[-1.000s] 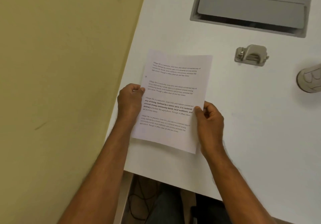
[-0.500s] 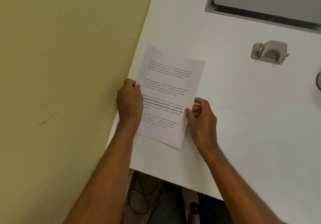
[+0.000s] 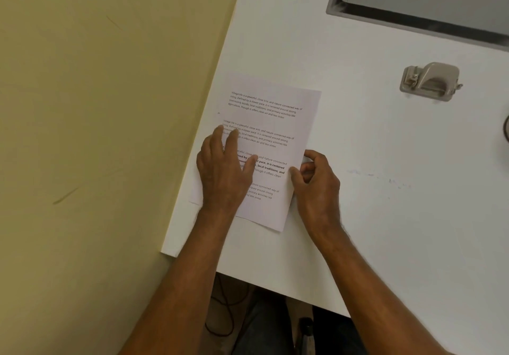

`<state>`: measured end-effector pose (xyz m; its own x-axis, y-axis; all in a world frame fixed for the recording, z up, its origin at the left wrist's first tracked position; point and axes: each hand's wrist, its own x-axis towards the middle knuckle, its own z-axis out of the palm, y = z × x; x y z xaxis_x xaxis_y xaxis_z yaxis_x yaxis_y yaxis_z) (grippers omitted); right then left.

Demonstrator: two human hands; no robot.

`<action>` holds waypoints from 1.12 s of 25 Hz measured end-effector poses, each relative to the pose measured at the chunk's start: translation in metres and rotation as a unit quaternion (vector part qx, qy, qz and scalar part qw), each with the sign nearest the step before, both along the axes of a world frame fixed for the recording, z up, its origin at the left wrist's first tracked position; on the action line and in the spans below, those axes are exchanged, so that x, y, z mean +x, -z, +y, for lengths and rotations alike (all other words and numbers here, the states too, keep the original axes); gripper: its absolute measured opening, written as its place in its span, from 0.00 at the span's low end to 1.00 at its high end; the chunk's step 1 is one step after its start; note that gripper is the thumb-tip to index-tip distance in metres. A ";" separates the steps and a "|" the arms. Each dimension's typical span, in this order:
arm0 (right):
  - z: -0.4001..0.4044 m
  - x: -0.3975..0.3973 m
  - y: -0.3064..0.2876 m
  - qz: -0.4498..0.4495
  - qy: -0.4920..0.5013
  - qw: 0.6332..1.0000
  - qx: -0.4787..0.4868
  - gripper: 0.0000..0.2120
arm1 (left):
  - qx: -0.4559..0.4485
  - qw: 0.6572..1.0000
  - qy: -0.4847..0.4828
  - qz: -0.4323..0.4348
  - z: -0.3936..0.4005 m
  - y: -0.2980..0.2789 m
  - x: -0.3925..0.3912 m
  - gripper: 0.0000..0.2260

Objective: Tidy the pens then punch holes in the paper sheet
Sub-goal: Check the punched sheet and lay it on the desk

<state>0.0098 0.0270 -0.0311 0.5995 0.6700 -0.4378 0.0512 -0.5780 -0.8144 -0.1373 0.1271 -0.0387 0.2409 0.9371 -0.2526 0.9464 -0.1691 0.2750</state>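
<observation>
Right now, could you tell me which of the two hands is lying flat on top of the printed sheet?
The left hand: its palm and fingers are spread flat over the sheet, covering text. The right hand is curled at the sheet's right edge instead.

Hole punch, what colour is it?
Beige-grey hole punch, clearest in the head view.

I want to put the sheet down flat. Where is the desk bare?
Bare desk lies right of the paper sheet, below the hole punch. Crowded at the left edge, where the left hand presses the sheet.
</observation>
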 end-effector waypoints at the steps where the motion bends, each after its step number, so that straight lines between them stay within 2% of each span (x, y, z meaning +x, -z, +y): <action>1: 0.000 0.000 0.000 -0.011 -0.009 1.000 -0.003 0.18 | -0.001 1.000 0.000 -0.003 0.000 0.002 -0.001 0.31; 3: -0.001 -0.001 -0.001 -0.054 -0.037 0.998 -0.011 0.20 | 0.005 1.000 -0.004 -0.010 0.002 0.004 -0.001 0.31; 6: -0.005 -0.003 -0.004 -0.185 -0.131 0.973 -0.033 0.28 | 0.012 1.000 -0.005 -0.010 0.003 0.005 -0.003 0.31; 9: -0.005 -0.003 -0.004 -0.234 -0.183 0.952 -0.080 0.35 | 0.013 1.000 -0.003 -0.008 0.002 0.007 -0.003 0.32; 14: -0.005 -0.002 -0.002 -0.252 -0.219 0.936 -0.109 0.29 | 0.018 1.000 -0.001 -0.011 0.003 0.009 -0.004 0.32; 17: -0.007 0.002 0.000 -0.260 -0.225 0.935 -0.090 0.29 | 0.010 1.000 0.002 -0.008 0.004 0.008 -0.004 0.32; 19: -0.015 0.006 0.004 -0.309 -0.220 0.922 -0.073 0.28 | 0.011 1.000 -0.003 -0.011 0.004 0.003 0.000 0.32; 21: -0.026 0.013 0.010 -0.373 -0.238 0.893 -0.083 0.28 | 0.041 0.999 0.002 -0.031 -0.002 -0.004 0.008 0.29; 25: -0.053 0.039 0.033 -0.437 -0.307 0.838 -0.115 0.31 | 0.090 0.988 0.097 -0.083 -0.041 -0.007 0.051 0.25; 28: -0.070 0.066 0.047 -0.462 -0.305 0.825 -0.118 0.31 | 0.088 0.975 0.189 -0.077 -0.075 0.004 0.087 0.23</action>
